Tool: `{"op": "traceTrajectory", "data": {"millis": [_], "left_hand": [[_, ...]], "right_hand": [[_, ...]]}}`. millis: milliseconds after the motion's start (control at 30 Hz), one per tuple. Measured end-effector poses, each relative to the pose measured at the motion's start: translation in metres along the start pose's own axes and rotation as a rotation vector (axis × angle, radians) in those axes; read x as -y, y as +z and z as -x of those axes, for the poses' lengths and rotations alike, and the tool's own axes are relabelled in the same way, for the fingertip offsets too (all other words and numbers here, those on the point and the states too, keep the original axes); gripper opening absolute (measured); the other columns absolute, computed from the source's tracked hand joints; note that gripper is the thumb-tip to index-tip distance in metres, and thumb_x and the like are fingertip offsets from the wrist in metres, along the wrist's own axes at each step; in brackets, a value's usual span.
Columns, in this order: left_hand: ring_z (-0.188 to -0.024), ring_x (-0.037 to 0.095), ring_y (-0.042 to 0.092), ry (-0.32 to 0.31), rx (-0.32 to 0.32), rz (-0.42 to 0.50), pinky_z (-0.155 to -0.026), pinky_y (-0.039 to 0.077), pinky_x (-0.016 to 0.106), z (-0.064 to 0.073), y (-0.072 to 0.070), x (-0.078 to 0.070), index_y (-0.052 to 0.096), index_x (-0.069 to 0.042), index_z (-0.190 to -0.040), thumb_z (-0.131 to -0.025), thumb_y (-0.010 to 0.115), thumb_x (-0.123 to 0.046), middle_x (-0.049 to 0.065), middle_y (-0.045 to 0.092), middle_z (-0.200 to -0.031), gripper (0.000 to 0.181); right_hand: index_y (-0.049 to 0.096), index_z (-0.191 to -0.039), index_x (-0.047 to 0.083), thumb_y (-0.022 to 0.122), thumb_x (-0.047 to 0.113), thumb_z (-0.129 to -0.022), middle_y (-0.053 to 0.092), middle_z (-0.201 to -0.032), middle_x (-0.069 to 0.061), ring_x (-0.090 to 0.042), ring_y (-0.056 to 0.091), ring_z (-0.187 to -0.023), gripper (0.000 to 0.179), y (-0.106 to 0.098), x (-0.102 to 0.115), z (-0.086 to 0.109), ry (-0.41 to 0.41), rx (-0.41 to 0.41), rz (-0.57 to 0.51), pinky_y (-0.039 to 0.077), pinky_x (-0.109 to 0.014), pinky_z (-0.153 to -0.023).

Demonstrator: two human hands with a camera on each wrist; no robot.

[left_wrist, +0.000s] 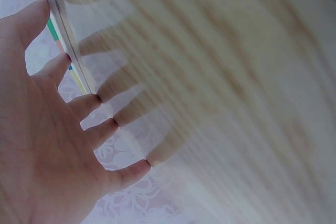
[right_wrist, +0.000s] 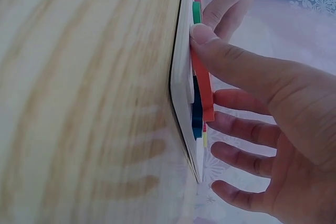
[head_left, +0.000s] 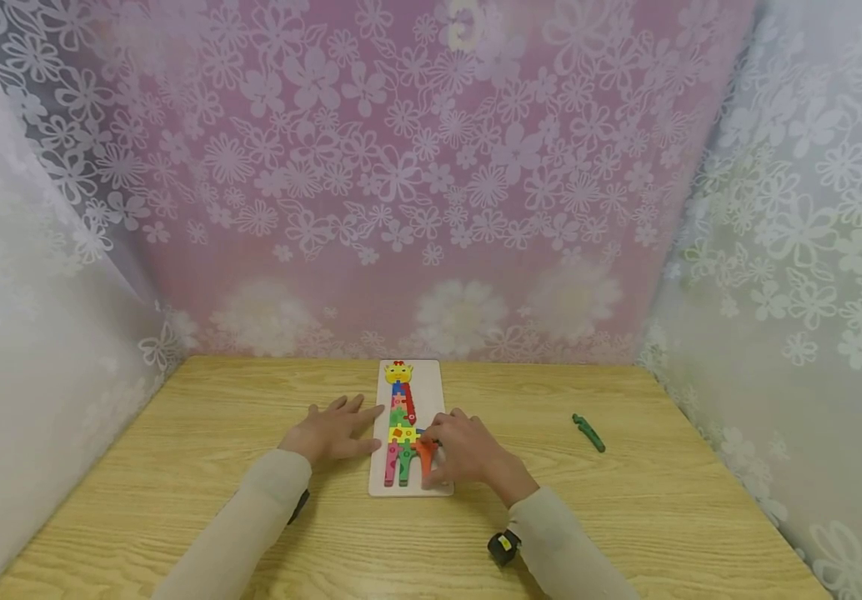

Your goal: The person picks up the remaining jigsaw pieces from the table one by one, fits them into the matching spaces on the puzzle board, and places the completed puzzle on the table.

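Note:
A giraffe puzzle board (head_left: pixel 428 383) lies on the table with its yellow head piece (head_left: pixel 398 373) at the far end and colored body pieces below it. My right hand (head_left: pixel 468 450) pinches an orange leg piece (right_wrist: pixel 203 80) between thumb and fingers at the board's lower right. In the right wrist view the orange piece stands a little proud of the board, overlapping a dark blue piece (right_wrist: pixel 197 109). Pink (head_left: pixel 390 467) and green (head_left: pixel 404 465) leg pieces lie to its left. My left hand (head_left: pixel 332 432) rests with spread fingers, thumb and index finger at the board's left edge.
A loose dark green piece (head_left: pixel 588 433) lies on the wooden table (head_left: pixel 251 400) to the right of the board. Flowered curtains (head_left: pixel 401 208) stand behind the table and along both sides. A black wrist device (head_left: pixel 504 547) hangs under my right sleeve.

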State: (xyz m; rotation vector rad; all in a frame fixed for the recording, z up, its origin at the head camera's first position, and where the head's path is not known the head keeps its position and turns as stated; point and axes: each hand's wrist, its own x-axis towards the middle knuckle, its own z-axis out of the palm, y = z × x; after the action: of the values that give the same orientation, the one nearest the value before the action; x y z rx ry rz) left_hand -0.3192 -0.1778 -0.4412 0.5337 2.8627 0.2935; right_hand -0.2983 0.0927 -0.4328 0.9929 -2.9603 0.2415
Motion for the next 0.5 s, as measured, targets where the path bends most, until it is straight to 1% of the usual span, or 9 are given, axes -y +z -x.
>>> {"op": "traceTrajectory", "data": {"millis": [300, 500], "left_hand": [[-0.159, 0.045, 0.020, -0.005, 0.000, 0.000, -0.118, 0.013, 0.081, 0.0009, 0.0001, -0.0002, 0.031, -0.034, -0.163, -0.100, 0.048, -0.067, 0.014, 0.023, -0.172, 0.073], [-0.159, 0.045, 0.019, -0.004, 0.003, 0.007, -0.118, 0.012, 0.081, 0.0001, 0.0000, -0.0003, 0.031, -0.034, -0.163, -0.100, 0.048, -0.066, 0.015, 0.023, -0.172, 0.073]], "right_hand": [[0.079, -0.118, 0.019, 0.089, 0.059, -0.071, 0.070, -0.114, 0.001, -0.017, 0.053, -0.096, 0.063, 0.0004, 0.0013, -0.0009, -0.005, 0.008, 0.011, 0.049, -0.037, -0.080], [0.079, -0.120, 0.019, 0.089, 0.057, -0.072, 0.069, -0.115, 0.000, -0.017, 0.052, -0.097, 0.062, 0.0000, 0.0019, -0.0011, 0.007, 0.017, -0.006, 0.050, -0.039, -0.083]]}}
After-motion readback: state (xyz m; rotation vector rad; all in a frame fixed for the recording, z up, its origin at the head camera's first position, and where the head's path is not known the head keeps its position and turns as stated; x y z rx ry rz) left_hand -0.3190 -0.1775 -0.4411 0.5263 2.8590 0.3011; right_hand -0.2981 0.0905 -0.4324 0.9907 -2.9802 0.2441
